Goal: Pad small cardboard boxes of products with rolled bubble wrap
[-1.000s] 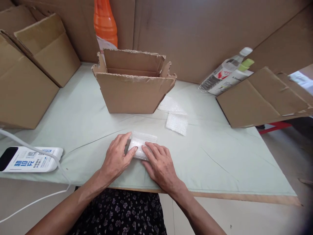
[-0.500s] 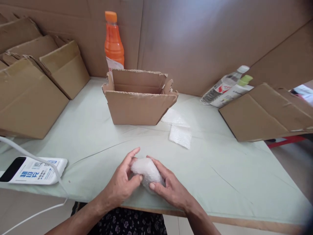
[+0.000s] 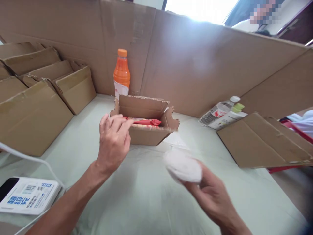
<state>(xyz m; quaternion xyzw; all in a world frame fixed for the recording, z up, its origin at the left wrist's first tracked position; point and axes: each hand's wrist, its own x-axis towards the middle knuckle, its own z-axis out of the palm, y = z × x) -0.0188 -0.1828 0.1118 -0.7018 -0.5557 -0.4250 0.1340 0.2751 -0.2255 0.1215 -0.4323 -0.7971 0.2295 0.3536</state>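
Gripping a blurred white bundle (image 3: 182,166) between thumb and bent fingers, the right hand (image 3: 212,194) holds it over the front half of the desk (image 3: 137,192), right of centre. The left hand (image 3: 113,140), its fingers loosely bent and slightly parted, reaches over the front left corner of an open cardboard box (image 3: 146,137); whether it grips the wall, I cannot tell. Red packaging (image 3: 153,122) shows inside that box, and an orange bottle (image 3: 121,73) stands behind it, near the desk's back edge.
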